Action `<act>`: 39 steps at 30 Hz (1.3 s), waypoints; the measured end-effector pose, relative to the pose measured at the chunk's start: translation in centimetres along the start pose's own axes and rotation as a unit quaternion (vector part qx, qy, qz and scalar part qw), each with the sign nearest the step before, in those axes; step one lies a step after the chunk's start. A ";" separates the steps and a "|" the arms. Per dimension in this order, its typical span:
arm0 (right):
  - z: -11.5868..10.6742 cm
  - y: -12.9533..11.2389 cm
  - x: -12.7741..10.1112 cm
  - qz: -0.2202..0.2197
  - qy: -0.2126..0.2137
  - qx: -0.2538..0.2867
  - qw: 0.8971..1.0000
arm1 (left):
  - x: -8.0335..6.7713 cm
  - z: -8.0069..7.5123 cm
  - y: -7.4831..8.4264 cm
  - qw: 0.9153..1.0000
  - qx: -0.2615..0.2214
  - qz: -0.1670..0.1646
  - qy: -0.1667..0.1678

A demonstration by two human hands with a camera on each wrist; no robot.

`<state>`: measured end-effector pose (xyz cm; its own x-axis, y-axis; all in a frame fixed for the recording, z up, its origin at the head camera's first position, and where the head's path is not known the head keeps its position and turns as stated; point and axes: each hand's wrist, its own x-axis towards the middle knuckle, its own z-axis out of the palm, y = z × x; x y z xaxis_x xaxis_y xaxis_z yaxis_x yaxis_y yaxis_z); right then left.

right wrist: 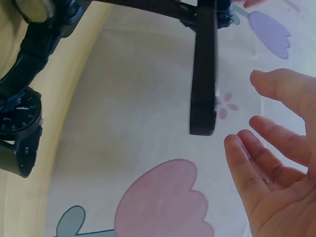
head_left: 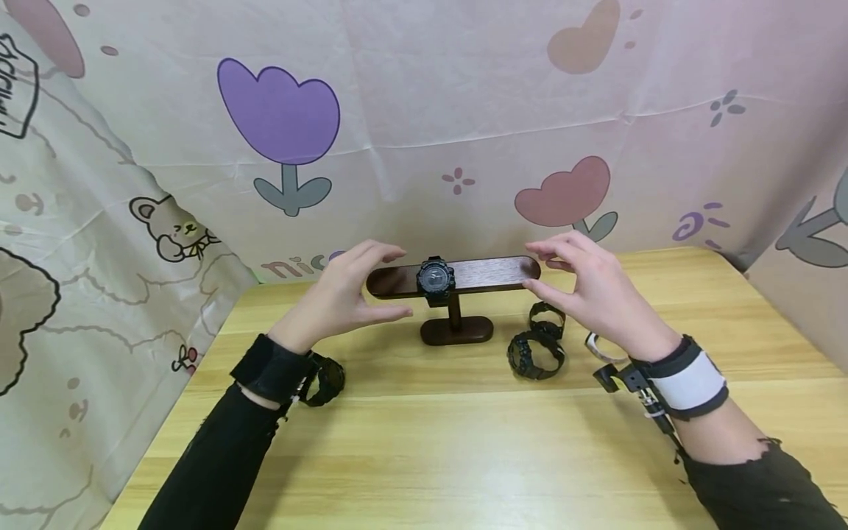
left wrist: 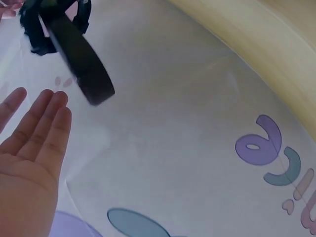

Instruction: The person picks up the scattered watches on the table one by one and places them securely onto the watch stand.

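Observation:
A dark brown wooden watch stand [head_left: 493,272], a T-shaped bar on a post with an oval base, stands near the back of the table. One black watch [head_left: 436,279] is strapped round its bar, left of the middle. At the bar's left end my left hand [head_left: 351,291] is held with fingers and thumb spread apart. My right hand [head_left: 589,287] is at the right end, thumb and fingers likewise apart. Both wrist views show a gap between the bar's end [right wrist: 203,94] and the hand, and neither hand holds anything.
Two black watches [head_left: 538,356] lie close together right of the base. Partly behind my right wrist is a light-coloured ring-shaped band [head_left: 604,349]. Another black watch [head_left: 329,381] lies beside my left wrist. Behind the wooden table [head_left: 424,449] hangs a printed cloth [head_left: 411,110].

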<state>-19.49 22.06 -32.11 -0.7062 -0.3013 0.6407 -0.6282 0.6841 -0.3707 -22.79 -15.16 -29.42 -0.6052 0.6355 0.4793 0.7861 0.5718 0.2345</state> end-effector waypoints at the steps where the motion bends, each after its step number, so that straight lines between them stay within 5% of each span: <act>1: -0.1 -0.1 0.0 -0.001 0.000 0.001 1.000 | -0.3 -0.2 0.0 1.000 0.001 -0.002 0.003; 21: 0.6 -4.2 -0.1 -0.080 -0.002 0.039 0.996 | -7.0 -2.9 -0.1 0.996 0.032 -0.080 0.007; 31: 1.8 -7.6 0.0 -0.146 -0.032 0.094 0.984 | -9.7 -3.2 -0.4 0.989 0.043 -0.129 -0.051; 39: 4.4 -9.3 0.8 -0.154 -0.102 0.125 0.975 | -11.0 -3.2 -1.0 0.980 0.030 -0.171 -0.092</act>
<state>-15.62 12.52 -31.12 -0.5065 -0.6101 0.6094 -0.8622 0.3653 -0.3509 -16.45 -24.41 -32.20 -0.8492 0.4808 0.2185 0.5273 0.7941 0.3022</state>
